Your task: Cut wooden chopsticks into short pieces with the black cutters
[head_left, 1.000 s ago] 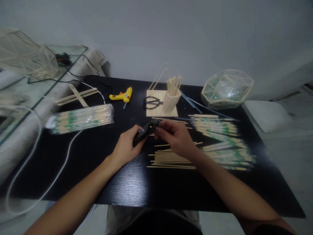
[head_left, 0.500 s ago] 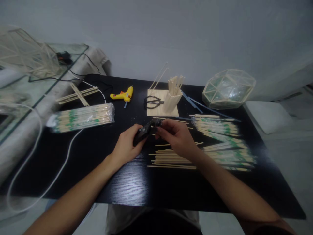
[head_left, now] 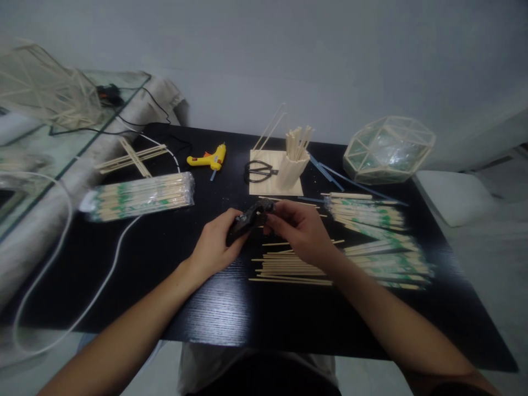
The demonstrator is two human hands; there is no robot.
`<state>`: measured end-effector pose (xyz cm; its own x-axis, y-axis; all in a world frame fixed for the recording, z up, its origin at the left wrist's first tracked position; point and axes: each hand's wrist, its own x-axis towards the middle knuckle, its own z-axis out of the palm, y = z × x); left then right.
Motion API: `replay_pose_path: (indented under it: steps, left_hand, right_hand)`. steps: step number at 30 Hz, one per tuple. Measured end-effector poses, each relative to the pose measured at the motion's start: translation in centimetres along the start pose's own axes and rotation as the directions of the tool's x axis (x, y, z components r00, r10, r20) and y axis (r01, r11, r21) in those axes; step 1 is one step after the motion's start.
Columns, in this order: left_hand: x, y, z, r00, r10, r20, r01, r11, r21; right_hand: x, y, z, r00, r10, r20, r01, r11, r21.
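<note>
Over the middle of the black table, my left hand is closed around a black, curved, hand-sized object whose exact kind I cannot make out. My right hand meets the object's right end, thumb and fingers pinched together there. Whether a smaller piece sits between those fingertips is hidden. Loose wooden sticks lie under and beside my right hand. Just beyond my hands, black-handled scissors rest on a square wooden board, next to an upright holder made of sticks and filled with more sticks.
A yellow glue gun lies at the back left, near bagged sticks and crossed stick strips. On the right are opened stick packs, blue-grey glue sticks and a faceted stick-framed form. A white cable loops at left.
The view has shifted very slightly. Both hands keep the same hold on the black curved object, with hardly any visible movement.
</note>
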<state>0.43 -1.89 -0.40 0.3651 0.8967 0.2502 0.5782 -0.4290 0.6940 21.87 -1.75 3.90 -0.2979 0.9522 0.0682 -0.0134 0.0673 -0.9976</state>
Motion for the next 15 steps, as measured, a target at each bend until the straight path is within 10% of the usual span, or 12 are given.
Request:
replay_pose_path:
  steps: [15]
  left_hand:
    - [-0.04, 0.1, -0.09, 1.0, 0.001, 0.007, -0.001, 1.0, 0.0]
  right_hand:
    - [-0.01, -0.25, 0.02, 1.0, 0.017, 0.015, -0.018, 0.999, 0.029]
